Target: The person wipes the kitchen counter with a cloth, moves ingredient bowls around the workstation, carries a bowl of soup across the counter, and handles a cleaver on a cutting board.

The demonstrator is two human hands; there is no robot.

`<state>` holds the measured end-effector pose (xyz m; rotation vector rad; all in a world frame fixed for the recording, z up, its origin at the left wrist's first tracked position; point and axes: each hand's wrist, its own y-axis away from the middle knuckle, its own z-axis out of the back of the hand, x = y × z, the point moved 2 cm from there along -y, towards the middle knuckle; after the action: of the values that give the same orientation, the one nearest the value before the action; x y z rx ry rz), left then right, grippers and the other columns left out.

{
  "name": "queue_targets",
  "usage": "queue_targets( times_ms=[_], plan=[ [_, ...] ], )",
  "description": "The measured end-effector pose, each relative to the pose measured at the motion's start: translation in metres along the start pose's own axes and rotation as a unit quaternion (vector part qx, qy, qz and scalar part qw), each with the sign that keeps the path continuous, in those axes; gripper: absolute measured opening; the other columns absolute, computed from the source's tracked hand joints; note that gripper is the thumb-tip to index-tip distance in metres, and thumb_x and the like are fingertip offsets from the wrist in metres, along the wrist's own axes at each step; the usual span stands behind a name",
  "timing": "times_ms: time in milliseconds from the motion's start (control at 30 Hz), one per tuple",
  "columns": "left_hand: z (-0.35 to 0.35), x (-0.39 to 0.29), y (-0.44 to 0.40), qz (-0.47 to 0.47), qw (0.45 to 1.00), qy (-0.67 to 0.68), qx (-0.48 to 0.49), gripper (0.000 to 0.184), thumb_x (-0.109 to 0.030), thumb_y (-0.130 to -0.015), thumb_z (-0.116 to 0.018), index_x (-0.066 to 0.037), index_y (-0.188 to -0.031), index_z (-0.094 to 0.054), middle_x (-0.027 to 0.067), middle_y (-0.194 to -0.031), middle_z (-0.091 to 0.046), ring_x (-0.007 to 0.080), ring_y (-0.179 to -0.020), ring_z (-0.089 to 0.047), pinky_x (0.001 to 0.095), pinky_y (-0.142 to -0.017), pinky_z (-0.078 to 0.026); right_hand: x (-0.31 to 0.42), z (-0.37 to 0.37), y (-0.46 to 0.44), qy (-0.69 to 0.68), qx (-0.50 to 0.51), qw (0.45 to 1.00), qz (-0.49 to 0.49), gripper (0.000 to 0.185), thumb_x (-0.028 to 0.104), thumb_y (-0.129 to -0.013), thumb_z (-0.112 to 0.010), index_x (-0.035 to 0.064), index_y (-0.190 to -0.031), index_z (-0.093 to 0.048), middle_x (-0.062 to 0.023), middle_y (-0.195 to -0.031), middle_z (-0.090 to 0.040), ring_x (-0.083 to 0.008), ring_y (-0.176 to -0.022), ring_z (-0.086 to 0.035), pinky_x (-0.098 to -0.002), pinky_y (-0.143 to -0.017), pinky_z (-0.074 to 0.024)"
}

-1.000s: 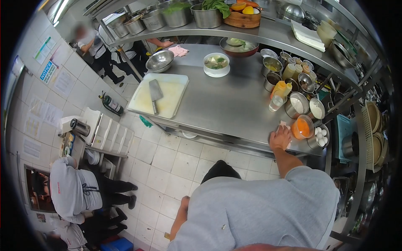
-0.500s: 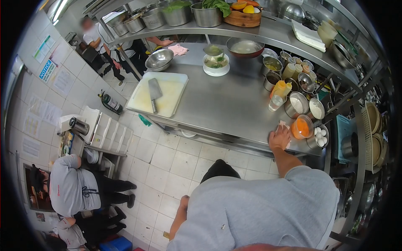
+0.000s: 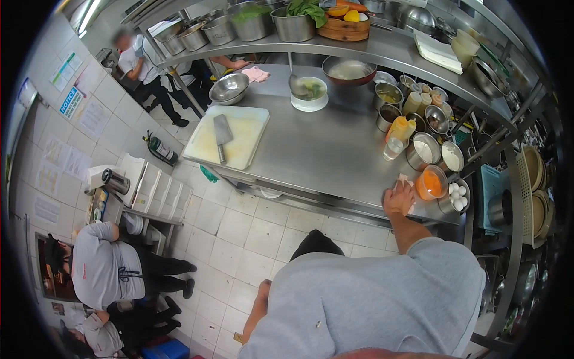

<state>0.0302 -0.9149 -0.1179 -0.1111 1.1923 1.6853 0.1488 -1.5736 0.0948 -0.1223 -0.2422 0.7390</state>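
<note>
My right hand (image 3: pixel 399 198) lies flat on a pale pink cloth (image 3: pixel 408 179) at the near right edge of the steel counter (image 3: pixel 323 143), fingers stretched out. Just beyond its fingertips stands a clear tub of orange contents (image 3: pixel 431 183), with a metal bowl of eggs (image 3: pixel 457 196) to the right. My left hand (image 3: pixel 263 290) hangs low beside my body over the tiled floor, apart from the counter; its fingers are mostly hidden. Across the counter, a ladle (image 3: pixel 301 88) dips into a white bowl (image 3: pixel 309 104) of soup with greens; who holds it is hidden by the shelf.
A cleaver (image 3: pixel 223 133) lies on a white cutting board (image 3: pixel 248 143) at the counter's left end, near a steel bowl (image 3: pixel 229 88). Squeeze bottles (image 3: pixel 402 128) and metal containers crowd the right. An overhead shelf (image 3: pixel 263 46) bears pots. Other people (image 3: pixel 110 263) stand at left.
The ladle has gone down from above the white bowl into its soup. A person at the back left has shifted slightly. My right hand stays on the cloth.
</note>
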Motion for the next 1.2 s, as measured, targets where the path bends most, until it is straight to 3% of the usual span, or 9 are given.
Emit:
queue_targets(
  times_ms=[633,1067,1200],
  plan=[
    [0.005,-0.002,-0.005,-0.023,0.997,-0.076,0.019,0.058,-0.04,-0.089,-0.079,0.013,-0.113,-0.075,0.0367,-0.112,-0.077,0.0442,-0.112,-0.077,0.0479,-0.094,-0.059,-0.001,0.009,0.001,-0.035,0.008,0.999,0.008,0.072,0.046,-0.092,-0.068,0.0091,-0.153,-0.062,-0.0181,-0.163,-0.05,-0.0419,-0.154,-0.041,-0.057,-0.127,-0.0305],
    [0.018,0.002,-0.002,0.003,0.996,-0.086,0.025,0.054,-0.038,-0.088,-0.08,0.011,-0.113,-0.077,0.0361,-0.114,-0.078,0.046,-0.115,-0.076,0.0477,-0.097,-0.058,0.0,0.01,0.003,-0.035,0.004,0.999,0.004,0.07,0.046,-0.092,-0.068,0.0088,-0.151,-0.064,-0.0175,-0.162,-0.05,-0.0405,-0.153,-0.042,-0.0575,-0.126,-0.0317],
    [0.019,0.003,-0.002,-0.047,0.992,-0.117,0.022,0.053,-0.037,-0.089,-0.079,0.011,-0.113,-0.077,0.0362,-0.114,-0.078,0.046,-0.115,-0.076,0.0479,-0.097,-0.058,0.001,0.01,0.003,-0.037,-0.004,0.999,0.007,0.069,0.045,-0.092,-0.067,0.0088,-0.151,-0.064,-0.0174,-0.162,-0.051,-0.0402,-0.153,-0.042,-0.0568,-0.126,-0.0316]
  ],
)
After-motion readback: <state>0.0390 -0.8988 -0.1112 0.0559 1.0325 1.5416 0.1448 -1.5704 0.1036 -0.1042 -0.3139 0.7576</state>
